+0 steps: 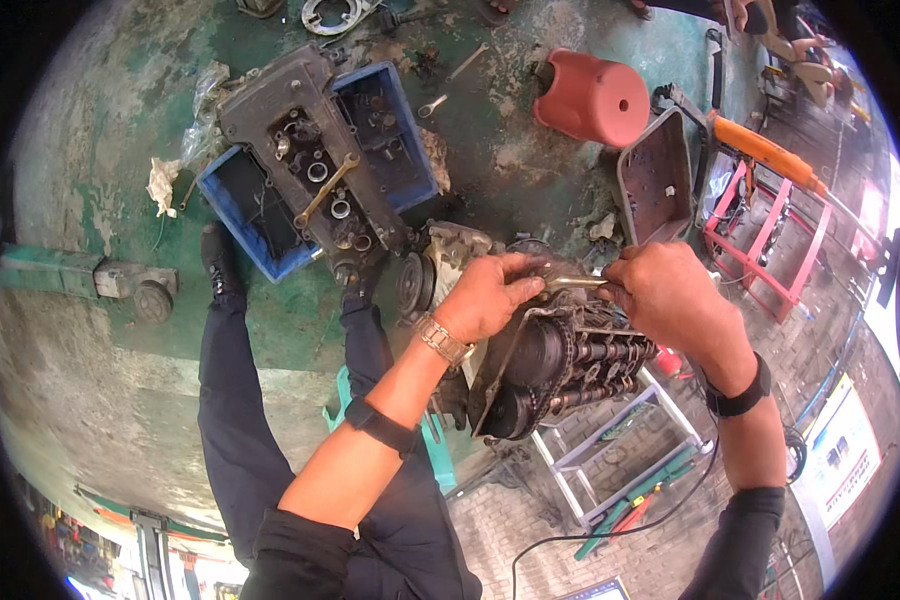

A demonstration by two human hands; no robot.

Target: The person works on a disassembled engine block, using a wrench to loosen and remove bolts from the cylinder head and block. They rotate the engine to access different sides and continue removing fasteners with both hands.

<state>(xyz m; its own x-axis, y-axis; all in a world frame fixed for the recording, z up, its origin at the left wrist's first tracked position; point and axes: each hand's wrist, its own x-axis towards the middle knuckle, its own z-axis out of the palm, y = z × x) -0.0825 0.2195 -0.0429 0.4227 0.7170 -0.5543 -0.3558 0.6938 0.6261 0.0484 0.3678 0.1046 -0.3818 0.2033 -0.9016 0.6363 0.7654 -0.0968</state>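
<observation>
An engine (pixel 570 370) with its top uncovered stands in front of me, showing camshafts, a chain and two round dark sprockets. Over its far edge, both hands meet at a short shiny metal bar (pixel 576 282). My left hand (pixel 485 295), wearing a wristwatch, is closed with thumb and fingers pinched at the bar's left end. Closed over the other end is my right hand (pixel 670 298), palm down, its fingertips partly hidden. The bar's full shape and kind are covered by the fingers.
A dark valve cover (pixel 305 165) lies across a blue crate (pixel 260 255), a wrench (pixel 328 190) on it. Beyond stand a red stool (pixel 598 98) and a metal tray (pixel 658 180). An orange-armed hoist (pixel 765 152) and red frame (pixel 770 240) are at right, a silver metal frame (pixel 610 440) nearer.
</observation>
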